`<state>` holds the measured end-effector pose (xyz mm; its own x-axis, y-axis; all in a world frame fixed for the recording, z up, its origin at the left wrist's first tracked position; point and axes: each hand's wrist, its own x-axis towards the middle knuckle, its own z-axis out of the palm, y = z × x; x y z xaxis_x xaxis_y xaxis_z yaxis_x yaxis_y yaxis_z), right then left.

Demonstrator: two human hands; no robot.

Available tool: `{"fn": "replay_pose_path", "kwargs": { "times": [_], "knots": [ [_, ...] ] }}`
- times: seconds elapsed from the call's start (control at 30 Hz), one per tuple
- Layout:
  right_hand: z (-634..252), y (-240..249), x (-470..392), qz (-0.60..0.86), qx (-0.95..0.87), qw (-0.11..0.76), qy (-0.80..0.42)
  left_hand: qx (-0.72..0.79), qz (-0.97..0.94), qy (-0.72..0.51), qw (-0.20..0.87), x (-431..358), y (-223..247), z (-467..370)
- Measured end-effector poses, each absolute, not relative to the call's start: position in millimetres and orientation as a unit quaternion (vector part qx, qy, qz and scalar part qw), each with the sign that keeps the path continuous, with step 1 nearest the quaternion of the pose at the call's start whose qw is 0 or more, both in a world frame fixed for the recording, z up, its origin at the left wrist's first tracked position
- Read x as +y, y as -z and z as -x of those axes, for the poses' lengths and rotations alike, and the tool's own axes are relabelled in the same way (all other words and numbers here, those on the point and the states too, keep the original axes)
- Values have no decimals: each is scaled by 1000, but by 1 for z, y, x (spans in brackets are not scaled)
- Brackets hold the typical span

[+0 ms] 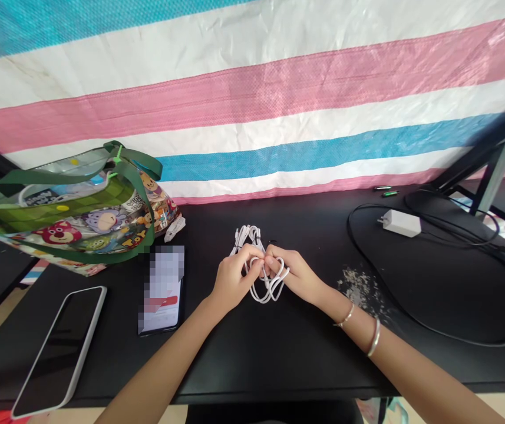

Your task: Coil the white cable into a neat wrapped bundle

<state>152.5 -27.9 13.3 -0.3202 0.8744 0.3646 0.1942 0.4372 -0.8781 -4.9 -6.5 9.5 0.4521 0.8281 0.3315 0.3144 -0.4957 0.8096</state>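
A white cable (271, 292) lies in loose loops under and between my two hands, above the black table. My left hand (233, 275) is closed in a pinch at the loops, thumb and forefinger together. Against its fingertips, my right hand (295, 275) also pinches, with cable loops passing around its fingers. What exactly sits between the fingertips is too small to make out. Just behind the hands is a bundled white cable (248, 232) with a dark tie on it; whether both bundles are one cable, I cannot tell.
On the left are a clear cartoon-print bag (102, 221) with green straps, a lit phone (166, 309) and a white-edged phone (60, 353). To the right lie a white charger (401, 223), a black cable (415, 323), small debris (360, 287) and a green battery-like cylinder (390, 194).
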Motion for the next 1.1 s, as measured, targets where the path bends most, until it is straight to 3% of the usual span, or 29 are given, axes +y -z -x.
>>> {"fn": "replay_pose_path", "kwargs": {
  "times": [1.1],
  "knots": [
    [-153,-12,-27,389,-714,427,-396,388,-782,-338,352,-8,-14,6]
  ]
}}
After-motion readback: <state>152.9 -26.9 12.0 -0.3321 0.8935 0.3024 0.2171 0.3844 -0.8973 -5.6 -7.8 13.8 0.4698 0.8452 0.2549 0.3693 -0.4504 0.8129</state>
